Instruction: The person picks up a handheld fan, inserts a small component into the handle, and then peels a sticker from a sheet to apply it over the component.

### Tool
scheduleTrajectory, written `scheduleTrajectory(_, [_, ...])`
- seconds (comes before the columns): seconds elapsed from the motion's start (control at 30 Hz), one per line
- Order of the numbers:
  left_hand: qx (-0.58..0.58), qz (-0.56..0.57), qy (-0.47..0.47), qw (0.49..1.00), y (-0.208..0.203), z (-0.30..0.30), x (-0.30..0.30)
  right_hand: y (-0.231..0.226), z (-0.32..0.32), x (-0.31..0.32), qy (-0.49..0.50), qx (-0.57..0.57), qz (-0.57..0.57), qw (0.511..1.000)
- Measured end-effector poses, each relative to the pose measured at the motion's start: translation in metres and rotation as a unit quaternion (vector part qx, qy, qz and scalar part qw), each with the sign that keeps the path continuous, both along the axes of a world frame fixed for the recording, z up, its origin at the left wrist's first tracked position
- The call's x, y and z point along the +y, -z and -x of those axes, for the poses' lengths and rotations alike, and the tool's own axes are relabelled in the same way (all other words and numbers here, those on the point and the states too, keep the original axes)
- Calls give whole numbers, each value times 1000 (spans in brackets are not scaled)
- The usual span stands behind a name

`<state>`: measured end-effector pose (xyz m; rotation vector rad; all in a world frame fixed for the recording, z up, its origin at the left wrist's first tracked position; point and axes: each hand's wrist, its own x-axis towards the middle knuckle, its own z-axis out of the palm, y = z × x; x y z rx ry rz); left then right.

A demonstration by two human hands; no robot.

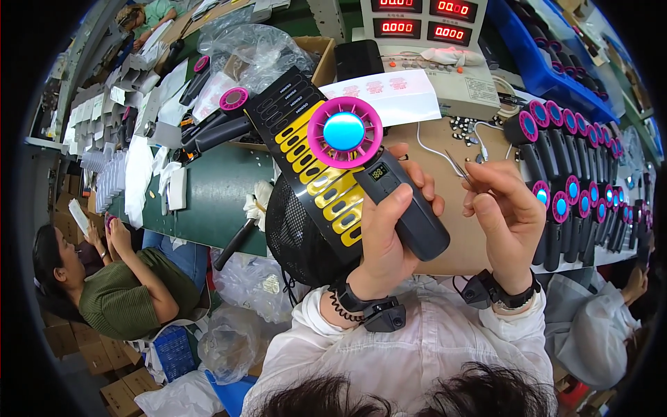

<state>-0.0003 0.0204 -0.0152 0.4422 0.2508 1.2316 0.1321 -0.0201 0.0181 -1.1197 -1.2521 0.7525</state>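
My left hand [385, 233] is wrapped round the black handle of a handheld fan [420, 233], which has a pink ring, a shiny blue centre and a small display on its neck. The fan is tilted, head to the upper left. To its right, my right hand [507, 215] pinches thin metal tweezers [458, 168], their tips toward the fan. Behind the fan head lies a black sheet of stickers [267, 101], with yellow backing showing where labels are gone. Under the sheet's lower edge sits a black mesh bag [295, 226].
Rows of similar fans [559, 167] stand at the right. A power supply [455, 87] with red digits and a white printed sheet [389, 96] are at the back. Cables and small parts lie nearby. A person [132, 288] sits at left; another person's sleeve [597, 340] is at right.
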Motion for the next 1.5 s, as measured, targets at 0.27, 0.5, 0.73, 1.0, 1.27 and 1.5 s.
scheduleTrajectory(0.27, [11, 11, 2, 1000, -2, 0, -3, 3, -2, -2, -2, 0, -6, 1000])
scheduleTrajectory(0.5, [7, -20, -1, 1000, 5, -1, -1, 1, 0, -2, 12, -78, -45, 996])
scheduleTrajectory(0.73, [-18, 3, -1, 1000, 0, 0, -1, 1, 5, -10, 40, -220, -112, 968])
scheduleTrajectory(1.0, [-6, -38, 9, 999, 7, -1, -2, -2, 27, -5, 93, -315, -178, 928])
scheduleTrajectory(1.27, [27, -36, -1, 999, 4, -1, -3, -1, 30, -2, 108, -345, -197, 911])
scheduleTrajectory(1.5, [26, -51, -9, 998, 2, -3, -4, -1, 32, -2, 113, -350, -193, 910])
